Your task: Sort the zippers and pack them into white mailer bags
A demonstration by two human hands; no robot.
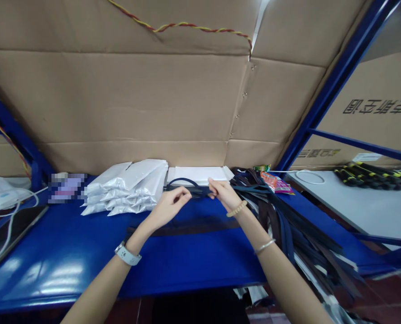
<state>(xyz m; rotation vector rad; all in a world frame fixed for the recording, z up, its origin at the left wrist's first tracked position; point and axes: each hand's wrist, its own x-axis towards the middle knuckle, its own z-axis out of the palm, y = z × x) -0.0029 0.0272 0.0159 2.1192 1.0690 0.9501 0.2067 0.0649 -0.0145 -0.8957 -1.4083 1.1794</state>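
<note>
Head camera: I see white bags [129, 186], the left hand [170, 204] with fingers bent narrow, a dark strap [196, 192] in between, and the right hand [224, 194], bent narrow too. I can't tell if they hold it. More straps [287, 234] lie right.

Glossy deep blue across the tabletop [193, 261], repeated on the frame post [334, 85]. Plain tan over the cardboard panel [136, 99], with red-and-yellow twists along the wire [200, 29]. Shiny white on the packets [126, 184]. Navy and dark brown among the straps [288, 229]. Pale with dark spots on the watch band [128, 255]; beige on the beaded bracelet [237, 209]; silver on the bangle [264, 246].
</note>
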